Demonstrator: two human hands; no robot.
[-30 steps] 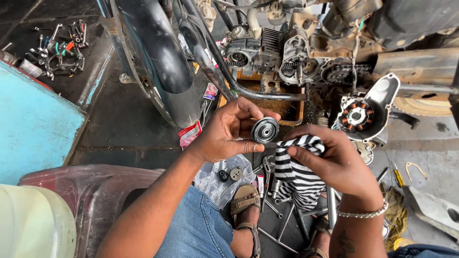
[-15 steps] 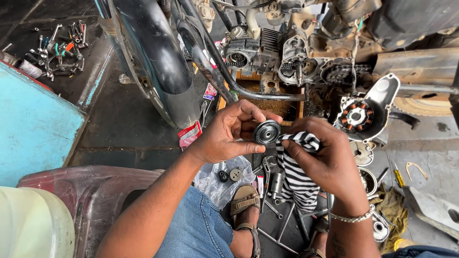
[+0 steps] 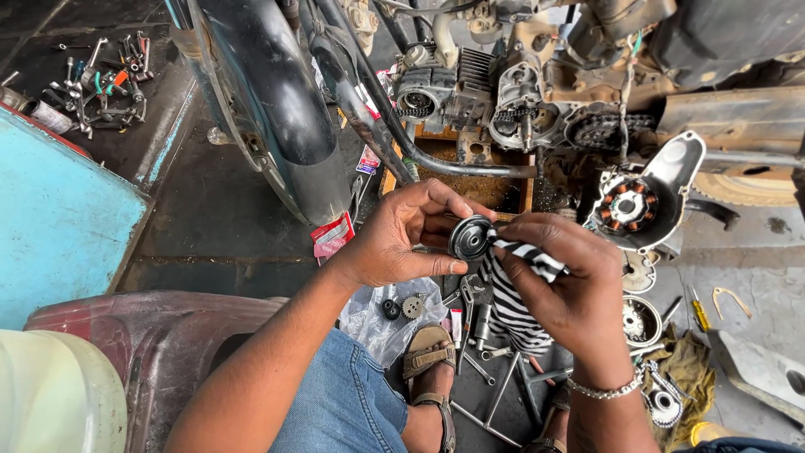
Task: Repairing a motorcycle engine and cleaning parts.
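My left hand [image 3: 402, 239] grips a small round dark metal part [image 3: 470, 237] between thumb and fingers, held up in front of me. My right hand [image 3: 566, 289] holds a black-and-white striped cloth [image 3: 511, 294] and presses a fold of it against the part's right side. The rest of the cloth hangs down toward my sandalled foot [image 3: 428, 361]. A metal bracelet [image 3: 604, 388] sits on my right wrist.
A stripped motorcycle engine [image 3: 520, 92] and dark mudguard [image 3: 268, 92] stand ahead. A cover with copper stator coils [image 3: 633, 201] leans at the right. Gears on a plastic bag [image 3: 394, 315], wrenches [image 3: 495, 377], a screwdriver [image 3: 696, 306] lie below. Tools [image 3: 101, 84] at far left; blue panel [image 3: 59, 218].
Both hands shifted slightly, my right hand moving the striped cloth up over the round part's right edge. The left hand keeps its grip on the part.
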